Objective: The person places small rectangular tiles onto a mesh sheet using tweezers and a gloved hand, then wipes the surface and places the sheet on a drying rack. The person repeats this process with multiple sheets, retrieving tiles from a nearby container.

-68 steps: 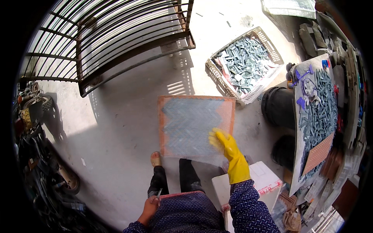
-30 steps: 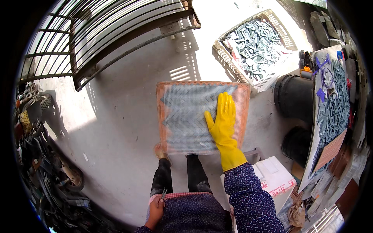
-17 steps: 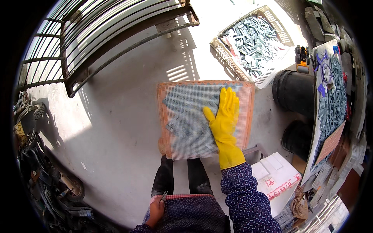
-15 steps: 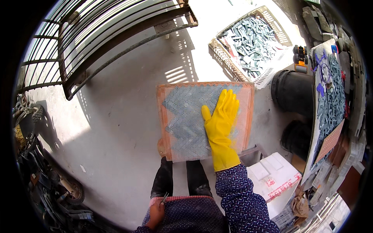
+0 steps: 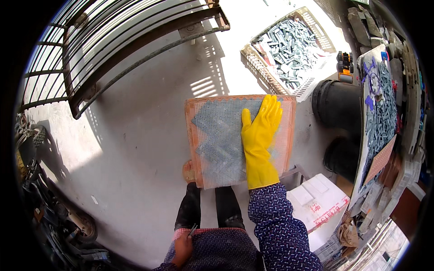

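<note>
My right hand (image 5: 261, 142), in a yellow rubber glove, lies flat with its fingers stretched out on a white mesh sheet (image 5: 221, 167). Under the mesh, grey-blue tile strips show in a zigzag layout inside an orange-brown tray (image 5: 191, 122). The sheet's near edge hangs over the tray's front. My bare left hand (image 5: 183, 246) rests at my lap, closed round a slim metal tool (image 5: 192, 229) that looks like tweezers; its lower part is hidden in the fingers.
A cream plastic crate (image 5: 260, 67) of loose tile strips stands far right. Black buckets (image 5: 337, 106) support a board (image 5: 361, 131) heaped with strips. A white box (image 5: 318, 198) sits near right, a metal rack (image 5: 149, 49) far left, a wheeled vehicle (image 5: 81, 226) near left.
My gloved right hand has slid slightly away from me and to the right over the mesh, still flat. My left hand stays at my lap with the metal tool.
</note>
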The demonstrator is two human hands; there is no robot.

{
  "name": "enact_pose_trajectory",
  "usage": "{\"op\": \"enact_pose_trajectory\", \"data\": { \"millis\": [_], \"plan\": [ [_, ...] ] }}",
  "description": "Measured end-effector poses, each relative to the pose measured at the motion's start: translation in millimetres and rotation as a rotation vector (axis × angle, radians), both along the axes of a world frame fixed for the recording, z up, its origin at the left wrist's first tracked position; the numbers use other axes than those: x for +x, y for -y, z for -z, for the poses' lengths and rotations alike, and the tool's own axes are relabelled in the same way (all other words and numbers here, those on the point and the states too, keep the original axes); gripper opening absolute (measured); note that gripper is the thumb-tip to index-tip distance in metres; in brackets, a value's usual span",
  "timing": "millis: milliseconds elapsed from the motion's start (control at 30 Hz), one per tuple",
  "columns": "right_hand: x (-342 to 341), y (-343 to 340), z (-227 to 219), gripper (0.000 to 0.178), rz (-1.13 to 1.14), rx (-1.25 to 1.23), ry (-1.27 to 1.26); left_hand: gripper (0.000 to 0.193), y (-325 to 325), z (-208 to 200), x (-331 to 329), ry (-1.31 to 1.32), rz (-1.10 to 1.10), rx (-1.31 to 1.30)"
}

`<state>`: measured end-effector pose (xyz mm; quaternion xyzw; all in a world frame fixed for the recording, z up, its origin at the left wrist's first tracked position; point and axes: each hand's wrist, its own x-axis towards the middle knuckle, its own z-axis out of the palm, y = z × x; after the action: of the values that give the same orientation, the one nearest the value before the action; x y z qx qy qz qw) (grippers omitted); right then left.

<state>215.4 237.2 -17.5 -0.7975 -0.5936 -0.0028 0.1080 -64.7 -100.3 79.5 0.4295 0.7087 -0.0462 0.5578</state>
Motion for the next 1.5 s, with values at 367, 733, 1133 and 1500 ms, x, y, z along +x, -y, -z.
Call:
{"op": "enact_pose_trajectory", "data": {
  "millis": [367, 733, 1133, 1500],
  "plan": [
    [-46, -9, -3, 0.066, -0.59, -0.099, -0.3, 0.021, -1, -3, 1, -0.064, -0.021, 0.004],
    [-58, 55, -9, 0.058, -0.568, -0.162, -0.417, 0.021, -4, -3, 4, -0.062, -0.05, -0.046],
    [73, 36, -2, 0.06, -0.31, -0.061, -0.162, 0.021, -7, 7, 8, -0.085, 0.055, -0.032],
    [88, 36, -12, 0.063, -0.456, -0.201, -0.218, 0.021, -10, 3, 11, -0.084, 0.103, -0.075]
  ]
}}
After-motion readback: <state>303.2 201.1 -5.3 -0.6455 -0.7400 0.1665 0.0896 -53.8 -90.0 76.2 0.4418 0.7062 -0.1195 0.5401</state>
